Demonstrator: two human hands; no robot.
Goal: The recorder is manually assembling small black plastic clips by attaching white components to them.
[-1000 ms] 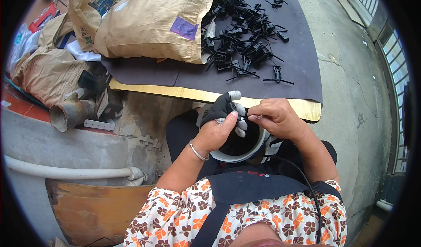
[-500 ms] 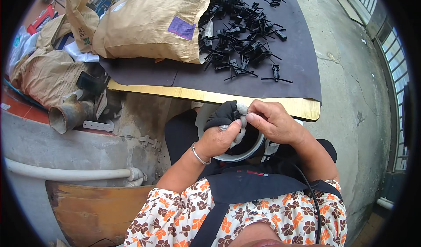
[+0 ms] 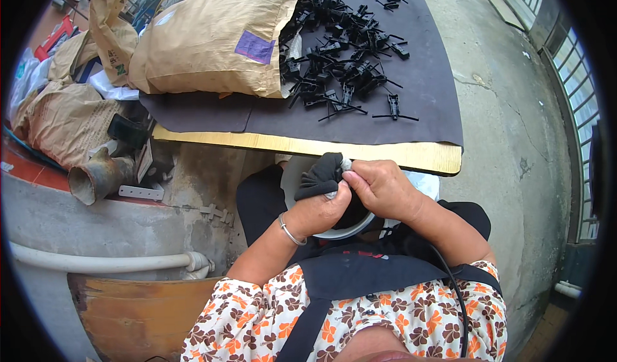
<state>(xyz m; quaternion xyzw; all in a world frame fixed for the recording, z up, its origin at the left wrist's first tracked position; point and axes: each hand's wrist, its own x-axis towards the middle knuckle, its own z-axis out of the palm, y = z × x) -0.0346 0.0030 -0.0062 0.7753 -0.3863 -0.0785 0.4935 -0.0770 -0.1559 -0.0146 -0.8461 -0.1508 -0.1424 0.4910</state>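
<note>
My left hand (image 3: 319,209) and my right hand (image 3: 380,188) meet over my lap, both gripping a black glove (image 3: 322,174) with white fingertips. The glove is bunched at the left hand's fingers, and my right fingers pinch its edge. Under the hands sits a white round bowl (image 3: 292,170) between my knees. A silver bangle (image 3: 289,231) circles my left wrist.
A board with a dark mat (image 3: 424,95) lies ahead, strewn with several black plastic parts (image 3: 344,73) spilling from a large brown paper sack (image 3: 218,37). More paper bags (image 3: 61,121) and a metal pipe piece (image 3: 96,176) lie at the left. A white pipe (image 3: 96,259) runs along a concrete ledge.
Both hands have shifted slightly and bunched the glove tighter; the white fingertips that stuck out earlier are now mostly tucked between the hands.
</note>
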